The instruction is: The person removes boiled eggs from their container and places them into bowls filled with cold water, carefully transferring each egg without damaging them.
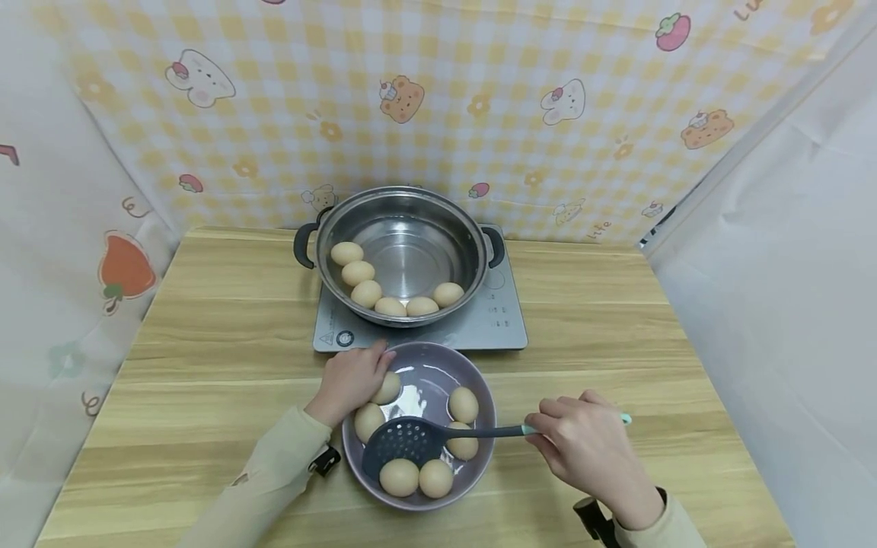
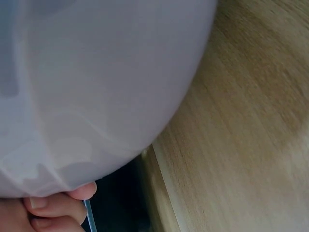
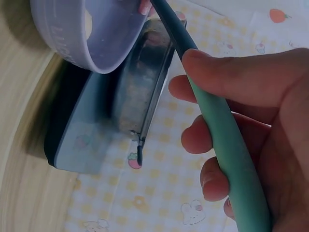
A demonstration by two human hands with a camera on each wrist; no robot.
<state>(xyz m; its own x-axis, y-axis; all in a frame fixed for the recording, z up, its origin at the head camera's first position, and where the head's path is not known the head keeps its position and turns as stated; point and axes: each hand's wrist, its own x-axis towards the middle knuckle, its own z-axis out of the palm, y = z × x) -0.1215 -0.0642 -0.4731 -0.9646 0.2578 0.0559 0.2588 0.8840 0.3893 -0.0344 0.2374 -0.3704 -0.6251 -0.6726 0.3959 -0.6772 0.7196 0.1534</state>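
Note:
My right hand (image 1: 582,441) grips the mint-green handle (image 3: 222,125) of a dark grey skimmer (image 1: 409,441) with small holes. The skimmer's head is inside a purple bowl (image 1: 484,373), tilted low toward the near left side. Two brown eggs (image 1: 399,478) sit at its near edge, overlapping it in the head view. Other eggs (image 1: 464,404) lie along the bowl's left and right sides, one partly behind the skimmer's neck. At the bowl's far left rim, my left hand (image 1: 352,380) holds on, its fingertips (image 2: 60,205) curled against the outside wall (image 2: 111,87).
Beyond the bowl, a steel pot (image 1: 404,243) with two black handles stands on a grey induction cooktop (image 1: 493,327). Several eggs (image 1: 366,294) rest inside it along the left and near wall. A checked cloth (image 1: 438,91) hangs behind the wooden table (image 1: 226,320).

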